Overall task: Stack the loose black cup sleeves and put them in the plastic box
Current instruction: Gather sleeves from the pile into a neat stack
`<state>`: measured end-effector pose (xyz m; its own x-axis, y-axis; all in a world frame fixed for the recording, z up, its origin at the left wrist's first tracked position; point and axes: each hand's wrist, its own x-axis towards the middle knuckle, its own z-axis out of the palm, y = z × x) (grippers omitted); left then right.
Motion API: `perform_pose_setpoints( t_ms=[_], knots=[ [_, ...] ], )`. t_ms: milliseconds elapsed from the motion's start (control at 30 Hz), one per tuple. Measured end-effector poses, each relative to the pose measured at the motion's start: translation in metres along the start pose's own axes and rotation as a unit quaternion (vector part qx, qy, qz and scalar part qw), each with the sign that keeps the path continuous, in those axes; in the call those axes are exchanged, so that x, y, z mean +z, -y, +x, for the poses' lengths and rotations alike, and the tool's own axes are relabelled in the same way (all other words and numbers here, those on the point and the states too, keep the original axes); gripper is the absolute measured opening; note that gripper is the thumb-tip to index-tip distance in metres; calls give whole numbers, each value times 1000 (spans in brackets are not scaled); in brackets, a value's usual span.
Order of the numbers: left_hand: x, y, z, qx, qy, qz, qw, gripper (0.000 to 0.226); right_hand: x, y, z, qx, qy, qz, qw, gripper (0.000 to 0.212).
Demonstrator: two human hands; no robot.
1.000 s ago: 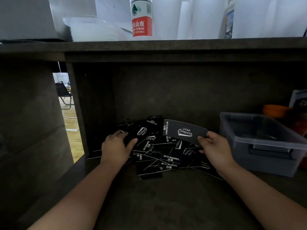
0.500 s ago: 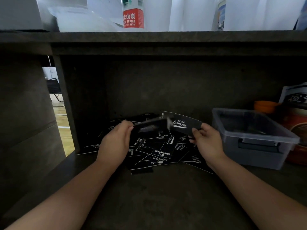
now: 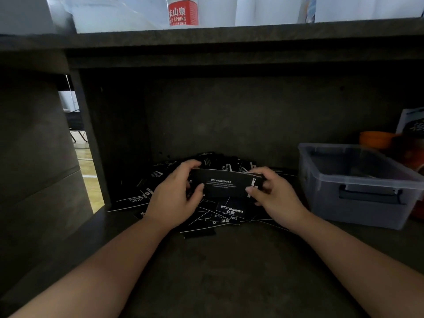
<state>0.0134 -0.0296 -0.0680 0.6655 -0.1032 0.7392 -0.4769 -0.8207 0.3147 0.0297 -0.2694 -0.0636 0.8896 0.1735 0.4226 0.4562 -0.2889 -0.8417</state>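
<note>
Sleeve pile (image 3: 220, 210) on shelf (image 3: 229, 271), plastic box (image 3: 358, 203) to its right, bottle (image 3: 183, 12) on counter above.

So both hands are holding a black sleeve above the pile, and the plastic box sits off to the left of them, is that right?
Not quite. The head view shows the left hand and right hand holding a sleeve above the pile, but the plastic box sits to their right, not left.

two bare forearms reach in from the bottom edge, with no sleeves showing anywhere along them. the left hand (image 3: 174, 198) and the right hand (image 3: 278, 198) wear no gloves, and no rings, watch or bands can be seen. fingernails look short and unpainted. the dim light hides finer detail.
</note>
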Motion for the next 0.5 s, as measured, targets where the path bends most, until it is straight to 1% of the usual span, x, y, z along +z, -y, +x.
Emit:
perform_pose_setpoints(
  t_ms=[33, 67, 100, 167, 200, 233, 300, 433, 500],
  knots=[
    [2, 4, 1, 12, -10, 21, 1000, 51, -1, -2, 1, -1, -10, -2, 1000, 23],
    [4, 10, 3, 4, -16, 44, 999, 52, -2, -3, 3, -1, -21, 0, 1000, 20],
    [5, 15, 5, -28, -7, 68, 997, 56, -3, -5, 4, 4, -35, 2, 999, 18],
    [8, 21, 7, -121, 62, 126, 983, 62, -6, -6, 6, 20, -68, 20, 997, 15],
    [10, 23, 7, -145, 101, 151, 973, 64, -7, -6, 7, 26, -86, 30, 995, 15],
    [12, 24, 7, -146, 123, 162, 968, 65, -9, -7, 8, 28, -105, 36, 993, 17],
    [11, 23, 6, -125, 126, 146, 973, 62, -12, -8, 9, 27, -138, 40, 989, 21],
    [6, 24, 5, -81, 114, 41, 989, 51, -14, -8, 7, 27, -160, 57, 985, 28],
    [6, 23, 4, -54, 81, 40, 994, 54, -15, -7, 6, 25, -162, 45, 985, 29]
  ],
)
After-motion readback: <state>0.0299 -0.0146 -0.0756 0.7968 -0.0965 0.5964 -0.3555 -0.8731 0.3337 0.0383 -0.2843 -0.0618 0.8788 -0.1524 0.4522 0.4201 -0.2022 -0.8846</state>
